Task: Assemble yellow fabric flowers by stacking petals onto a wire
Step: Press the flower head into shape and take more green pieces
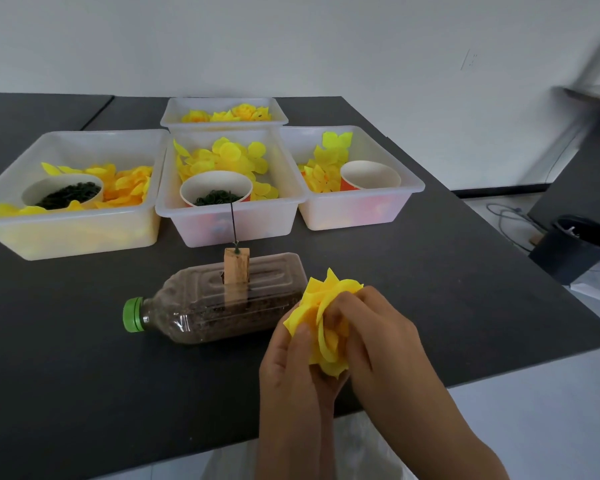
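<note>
Both hands grasp one yellow flower [326,320] near the bottle [219,303].
Left hand [291,362] and right hand [378,327] clasp it; four far bins [222,216] contain petals, three with cups.

A plain white wall [291,36] stands behind the dark table [66,375]; pale floor [551,427] lies right.

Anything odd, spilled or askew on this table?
Nothing spilled. One oddity: the bottle lies on its side, filled with something brown, with a wooden block holding the wire upright; it looks like a deliberate stand. Both hands hold the yellow flower.
</note>
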`<state>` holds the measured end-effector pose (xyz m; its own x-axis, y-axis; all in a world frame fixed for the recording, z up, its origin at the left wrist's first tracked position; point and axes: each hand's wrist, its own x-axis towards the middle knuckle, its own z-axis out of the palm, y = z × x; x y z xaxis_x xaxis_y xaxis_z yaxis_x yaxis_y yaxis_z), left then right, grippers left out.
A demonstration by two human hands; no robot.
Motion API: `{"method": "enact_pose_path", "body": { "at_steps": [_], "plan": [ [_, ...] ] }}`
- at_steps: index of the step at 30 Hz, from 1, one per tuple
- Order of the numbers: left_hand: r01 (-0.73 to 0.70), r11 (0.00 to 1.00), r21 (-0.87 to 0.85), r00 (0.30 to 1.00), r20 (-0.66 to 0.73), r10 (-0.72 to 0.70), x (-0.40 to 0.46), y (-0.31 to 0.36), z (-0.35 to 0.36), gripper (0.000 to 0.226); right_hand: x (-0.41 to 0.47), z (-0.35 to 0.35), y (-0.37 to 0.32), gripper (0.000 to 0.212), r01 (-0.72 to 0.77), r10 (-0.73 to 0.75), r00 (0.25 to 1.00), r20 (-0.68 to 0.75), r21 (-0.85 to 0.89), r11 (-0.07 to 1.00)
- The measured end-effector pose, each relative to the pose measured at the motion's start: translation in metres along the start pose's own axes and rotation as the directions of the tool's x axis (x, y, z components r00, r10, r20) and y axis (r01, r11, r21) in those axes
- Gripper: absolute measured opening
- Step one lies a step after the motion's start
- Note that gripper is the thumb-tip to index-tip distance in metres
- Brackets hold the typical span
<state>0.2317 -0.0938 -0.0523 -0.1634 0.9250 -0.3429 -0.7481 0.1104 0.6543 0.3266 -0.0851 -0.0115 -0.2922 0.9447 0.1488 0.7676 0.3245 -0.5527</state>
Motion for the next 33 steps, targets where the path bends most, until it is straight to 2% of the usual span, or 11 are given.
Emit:
{"method": "enact_pose_path", "body": {
  "at_steps": [2,3,5,8,11,16,21,25,27,29,33],
  "plan": [
    [-0.002,1.000,-0.018,1.000,0.007,0.002,-0.001,0.002,-0.003,0.035,-0.005,0.000,0.000,0.024,0.075,-0.063,0.991,-0.116,0.105,0.992],
    [-0.017,1.000,-0.003,1.000,0.003,0.017,-0.002,0.002,-0.006,0.034,-0.006,0.000,0.000,0.027,0.077,-0.063,0.992,-0.108,0.137,0.988],
    [-0.006,1.000,0.026,1.000,-0.024,0.007,-0.003,0.002,-0.005,0.029,-0.007,0.003,0.001,0.030,0.121,-0.118,0.993,-0.029,0.097,0.988],
    [0.044,0.999,0.031,0.997,-0.072,-0.042,0.000,0.000,-0.005,0.027,-0.004,0.007,0.006,0.041,0.093,-0.090,0.994,0.064,-0.041,0.995],
    [0.044,0.999,0.025,0.998,-0.046,-0.043,-0.001,-0.002,-0.004,0.022,-0.001,0.007,0.007,0.032,0.087,-0.086,0.996,0.024,-0.043,0.995],
    [0.019,1.000,-0.016,1.000,0.015,-0.018,-0.002,-0.001,-0.006,0.041,-0.004,0.004,0.009,0.017,0.101,-0.101,0.995,-0.008,-0.031,0.994],
    [0.078,0.993,-0.088,0.997,0.006,-0.078,-0.004,0.004,-0.008,0.048,-0.012,-0.009,0.002,0.015,0.078,-0.020,0.971,-0.238,0.237,0.968],
    [0.113,0.980,-0.162,0.991,-0.058,-0.123,-0.003,0.008,-0.003,0.033,-0.022,-0.014,0.004,0.023,0.124,0.046,0.908,-0.417,0.371,0.920],
    [0.123,0.978,-0.171,0.990,-0.051,-0.134,-0.002,0.008,-0.004,0.041,-0.026,-0.012,0.004,0.028,0.147,0.017,0.897,-0.441,0.336,0.930],
    [0.134,0.978,-0.163,0.989,-0.038,-0.142,-0.001,0.006,-0.005,0.052,-0.027,-0.010,0.001,0.021,0.165,-0.058,0.889,-0.454,0.200,0.966],
    [0.135,0.978,-0.159,0.990,-0.007,-0.138,-0.001,0.002,-0.005,0.057,-0.021,-0.002,-0.004,0.031,0.111,-0.116,0.896,-0.429,-0.038,0.993]
  ]
}}
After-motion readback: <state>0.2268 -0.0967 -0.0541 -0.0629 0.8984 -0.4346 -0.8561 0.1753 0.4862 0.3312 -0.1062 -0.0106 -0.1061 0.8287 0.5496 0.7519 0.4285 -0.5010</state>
